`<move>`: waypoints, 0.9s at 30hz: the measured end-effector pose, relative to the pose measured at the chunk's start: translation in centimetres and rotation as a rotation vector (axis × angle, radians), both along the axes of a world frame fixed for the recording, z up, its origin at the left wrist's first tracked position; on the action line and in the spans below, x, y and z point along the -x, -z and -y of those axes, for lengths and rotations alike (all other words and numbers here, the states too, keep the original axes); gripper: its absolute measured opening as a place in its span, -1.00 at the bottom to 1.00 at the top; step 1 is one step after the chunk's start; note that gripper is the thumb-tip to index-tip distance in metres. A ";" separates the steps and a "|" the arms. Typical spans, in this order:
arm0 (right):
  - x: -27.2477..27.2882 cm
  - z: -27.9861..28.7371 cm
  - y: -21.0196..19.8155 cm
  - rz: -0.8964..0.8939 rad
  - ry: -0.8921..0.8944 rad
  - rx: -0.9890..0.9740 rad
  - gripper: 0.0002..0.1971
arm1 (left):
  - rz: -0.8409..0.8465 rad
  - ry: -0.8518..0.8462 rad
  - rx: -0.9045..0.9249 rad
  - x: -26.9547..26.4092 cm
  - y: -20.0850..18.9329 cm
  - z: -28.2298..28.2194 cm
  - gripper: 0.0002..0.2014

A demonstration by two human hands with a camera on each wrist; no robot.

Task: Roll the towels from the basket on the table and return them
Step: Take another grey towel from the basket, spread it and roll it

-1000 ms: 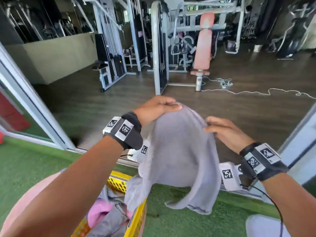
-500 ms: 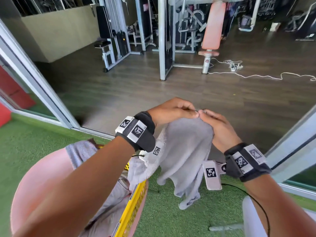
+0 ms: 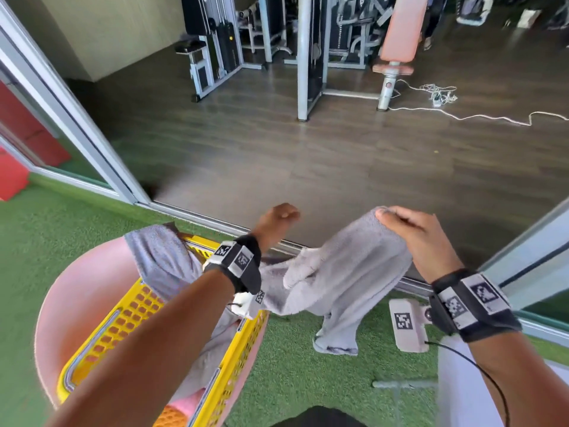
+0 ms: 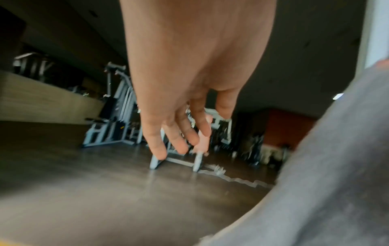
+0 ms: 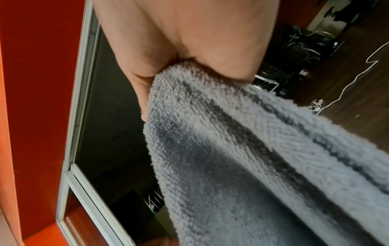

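- Grey terry towel (image 3: 348,272) hangs in the air from the right hand (image 3: 415,232), which grips its top edge in curled fingers; the cloth drapes down over green turf (image 3: 292,380).
- Its other end trails toward the yellow basket (image 3: 243,343), just beside the left wrist.
- Left hand (image 3: 277,223) is raised apart from the right hand and holds nothing; the wrist view shows its fingers (image 4: 181,133) loosely extended.
- Yellow basket sits on a pink round table (image 3: 61,303) and holds more towels, one grey towel over the rim (image 3: 157,257) draped at its far side.
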State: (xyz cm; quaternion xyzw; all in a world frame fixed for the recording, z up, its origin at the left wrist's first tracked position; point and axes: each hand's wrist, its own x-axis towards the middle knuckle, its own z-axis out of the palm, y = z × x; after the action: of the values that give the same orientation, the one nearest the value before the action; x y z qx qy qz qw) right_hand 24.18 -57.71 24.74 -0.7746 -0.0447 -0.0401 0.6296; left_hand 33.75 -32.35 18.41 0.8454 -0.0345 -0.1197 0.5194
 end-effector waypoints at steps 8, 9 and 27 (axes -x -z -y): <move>3.4 -2.5 8.1 -0.276 -0.087 0.196 -0.53 | -0.355 -0.288 -0.304 5.2 17.4 -8.1 -0.45; 3.7 -3.0 9.1 -0.305 -0.103 0.209 -0.58 | -0.363 -0.306 -0.296 5.7 18.6 -8.1 -0.39; 4.4 -3.9 15.9 -0.501 -0.129 0.209 -0.84 | -0.088 -0.285 -0.458 2.9 19.1 -4.9 -0.81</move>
State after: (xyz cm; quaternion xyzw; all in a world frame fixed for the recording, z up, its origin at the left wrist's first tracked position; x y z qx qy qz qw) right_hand 19.81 -53.78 8.81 -0.8168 0.0591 0.1976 0.5388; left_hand 30.84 -27.40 -0.65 0.9312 0.1355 -0.0865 0.3271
